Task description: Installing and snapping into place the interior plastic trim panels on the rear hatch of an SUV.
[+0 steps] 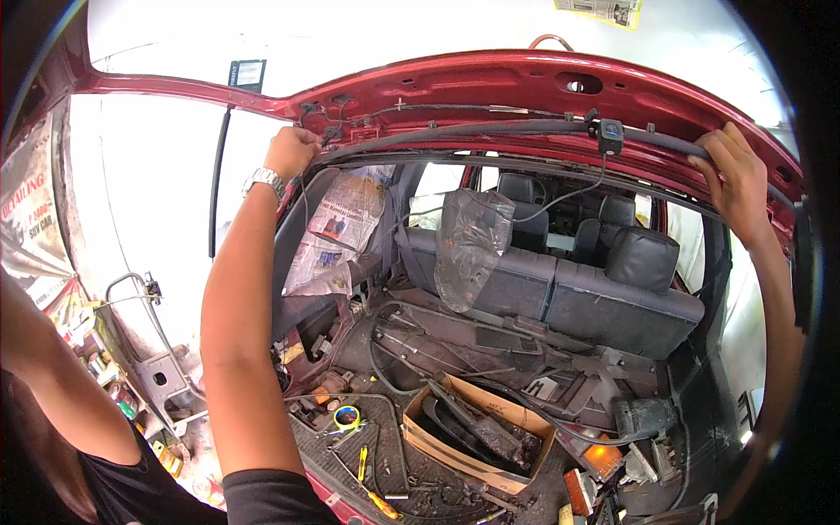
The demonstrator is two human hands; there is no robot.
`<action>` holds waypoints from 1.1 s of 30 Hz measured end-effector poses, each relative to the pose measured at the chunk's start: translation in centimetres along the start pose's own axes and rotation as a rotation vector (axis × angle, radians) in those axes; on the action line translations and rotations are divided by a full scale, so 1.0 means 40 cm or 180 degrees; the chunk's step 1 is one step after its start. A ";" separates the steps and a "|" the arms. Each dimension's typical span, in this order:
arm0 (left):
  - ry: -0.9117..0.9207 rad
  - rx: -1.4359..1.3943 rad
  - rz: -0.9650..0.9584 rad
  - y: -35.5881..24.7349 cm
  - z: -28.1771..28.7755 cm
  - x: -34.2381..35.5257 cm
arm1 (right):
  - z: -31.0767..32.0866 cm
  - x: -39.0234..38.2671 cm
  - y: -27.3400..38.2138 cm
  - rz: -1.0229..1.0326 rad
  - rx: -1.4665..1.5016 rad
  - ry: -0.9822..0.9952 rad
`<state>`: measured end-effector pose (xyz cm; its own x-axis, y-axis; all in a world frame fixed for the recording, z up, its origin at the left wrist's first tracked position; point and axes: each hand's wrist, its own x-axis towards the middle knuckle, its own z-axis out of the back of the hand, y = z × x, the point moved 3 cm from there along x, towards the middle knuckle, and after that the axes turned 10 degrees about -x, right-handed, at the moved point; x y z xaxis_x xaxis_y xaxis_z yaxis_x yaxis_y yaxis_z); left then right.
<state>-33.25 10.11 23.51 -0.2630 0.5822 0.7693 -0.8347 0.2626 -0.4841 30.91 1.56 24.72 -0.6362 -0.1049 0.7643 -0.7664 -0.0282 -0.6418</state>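
A dark rubber weatherstrip (pixel 490 128) runs along the upper edge of a red car's rear opening. At its right part my right hand (pixel 738 179) is closed round it, thumb underneath. My left hand (pixel 293 153), with a metal watch (pixel 264 182) on the wrist, is raised at the upper left corner. Its fingers are pinched together beside thin dark wires (pixel 332 131) and the strip's left part; what lies between them is hidden. A small black box (pixel 608 137) sits on the strip, a cable hanging from it.
Below, the cargo floor holds a cardboard box (pixel 516 481) of dark trim, a yellow screwdriver (pixel 381 504), a tape roll (pixel 346 417) and lamp units (pixel 604 459). Farther in stand rear seats (pixel 621 306) and a clear plastic sheet (pixel 472 245). Another person's arm (pixel 61 376) is at lower left.
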 end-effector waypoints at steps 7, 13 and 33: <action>-0.0357 -0.0230 0.0003 0.001 -0.068 0.031 | -0.002 0.000 -0.001 -0.0012 0.0033 0.0062; -0.0310 -0.0039 -0.0332 0.014 -0.118 0.078 | 0.000 0.004 -0.001 0.0038 0.0040 0.0020; -0.1157 -0.2586 0.0260 -0.084 -0.094 0.055 | -0.002 0.001 -0.018 -0.0017 -0.0055 0.0119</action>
<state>-29.21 13.41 25.25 -0.5590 0.3793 0.7373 -0.2426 0.7755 -0.5829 31.44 1.66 25.20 -0.6349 -0.0676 0.7697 -0.7709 -0.0113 -0.6369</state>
